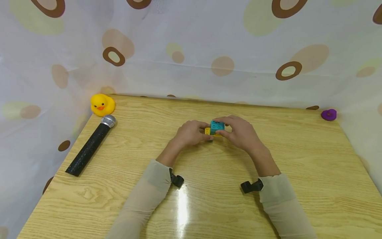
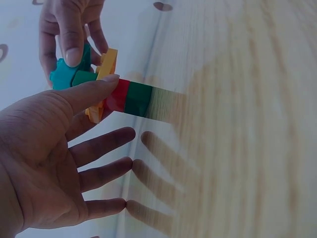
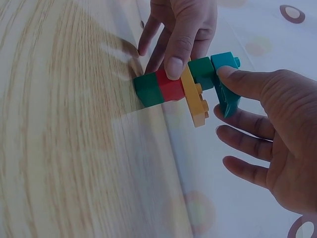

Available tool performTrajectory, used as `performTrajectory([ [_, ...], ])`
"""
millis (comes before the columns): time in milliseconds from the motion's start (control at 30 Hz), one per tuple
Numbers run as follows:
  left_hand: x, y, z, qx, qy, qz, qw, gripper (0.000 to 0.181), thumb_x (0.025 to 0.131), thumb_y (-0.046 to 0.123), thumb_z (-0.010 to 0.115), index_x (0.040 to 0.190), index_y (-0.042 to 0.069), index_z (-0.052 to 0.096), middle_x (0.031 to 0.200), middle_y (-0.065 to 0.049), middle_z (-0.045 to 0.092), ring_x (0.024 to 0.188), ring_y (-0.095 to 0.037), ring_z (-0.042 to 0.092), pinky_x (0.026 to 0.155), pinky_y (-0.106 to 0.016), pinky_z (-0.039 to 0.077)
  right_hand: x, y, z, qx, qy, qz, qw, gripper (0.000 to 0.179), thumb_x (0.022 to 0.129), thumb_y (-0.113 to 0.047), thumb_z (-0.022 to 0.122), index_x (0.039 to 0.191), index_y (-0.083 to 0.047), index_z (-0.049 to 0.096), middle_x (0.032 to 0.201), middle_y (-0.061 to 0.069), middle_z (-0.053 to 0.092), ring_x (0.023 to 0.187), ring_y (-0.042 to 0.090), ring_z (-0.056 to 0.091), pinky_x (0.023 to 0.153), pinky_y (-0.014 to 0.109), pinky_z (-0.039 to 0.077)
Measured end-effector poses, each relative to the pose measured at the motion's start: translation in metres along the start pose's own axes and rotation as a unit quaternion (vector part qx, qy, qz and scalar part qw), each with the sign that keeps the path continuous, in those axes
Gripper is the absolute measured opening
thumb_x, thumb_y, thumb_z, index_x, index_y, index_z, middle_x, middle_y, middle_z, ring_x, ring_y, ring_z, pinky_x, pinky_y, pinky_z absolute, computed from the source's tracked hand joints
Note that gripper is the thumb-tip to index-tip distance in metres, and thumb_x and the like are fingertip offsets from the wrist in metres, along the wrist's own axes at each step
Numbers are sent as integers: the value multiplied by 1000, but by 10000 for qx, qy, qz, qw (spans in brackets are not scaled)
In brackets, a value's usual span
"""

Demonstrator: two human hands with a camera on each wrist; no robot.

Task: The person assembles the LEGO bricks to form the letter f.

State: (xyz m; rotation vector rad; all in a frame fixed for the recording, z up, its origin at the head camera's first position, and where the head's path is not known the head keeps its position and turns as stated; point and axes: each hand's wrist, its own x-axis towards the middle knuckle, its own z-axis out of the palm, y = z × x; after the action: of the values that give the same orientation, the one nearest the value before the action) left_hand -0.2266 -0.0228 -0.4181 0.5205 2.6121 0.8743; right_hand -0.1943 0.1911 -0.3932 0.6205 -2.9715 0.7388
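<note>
A small tower of toy building blocks stands on the table between both hands. Its bottom is a dark green block [image 2: 138,100], with a red block [image 3: 170,88] above it. Over the red one lies a wider yellow block [image 3: 193,101], then a second green block [image 3: 200,71]. At the top is a teal block [image 1: 219,125], tilted slightly; whether it is fully seated cannot be told. My left hand [image 1: 191,133] pinches the tower near the red and yellow blocks, other fingers spread. My right hand [image 1: 242,132] pinches the teal block between thumb and fingers.
On the wooden table [image 1: 209,205], a yellow rubber duck [image 1: 102,105] sits at the back left corner. Beside it lies a black microphone [image 1: 91,146]. A purple toy [image 1: 329,115] is at the back right corner. Patterned curtains [image 1: 191,46] enclose the back and sides.
</note>
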Motion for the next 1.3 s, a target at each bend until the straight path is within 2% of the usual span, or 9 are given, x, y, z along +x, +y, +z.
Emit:
performTrajectory([
  [733,0,1,0,-4,31,-28,10000,59,91,46,75,144,24,60,134,-2,69,118,-23,67,88,-40,56,0,-3,-1,-92,-30,44,9999,44,96,-28,71,139,-22,64,133,14,66,117,34,64,86,53,55],
  [1000,1,2,-1,56,-12,-48,10000,61,91,46,74,146,24,58,137,-2,67,116,-23,67,82,-36,56,0,-1,0,292,-38,-29,9996,44,97,-25,71,139,-19,64,130,15,66,109,31,67,85,50,55],
  [1300,0,3,-1,105,2,-5,9999,60,92,46,74,145,24,59,138,-3,67,118,-24,66,89,-41,57,1,1,0,536,-121,-7,9985,44,97,-23,70,140,-18,63,131,14,64,107,29,68,87,50,55],
])
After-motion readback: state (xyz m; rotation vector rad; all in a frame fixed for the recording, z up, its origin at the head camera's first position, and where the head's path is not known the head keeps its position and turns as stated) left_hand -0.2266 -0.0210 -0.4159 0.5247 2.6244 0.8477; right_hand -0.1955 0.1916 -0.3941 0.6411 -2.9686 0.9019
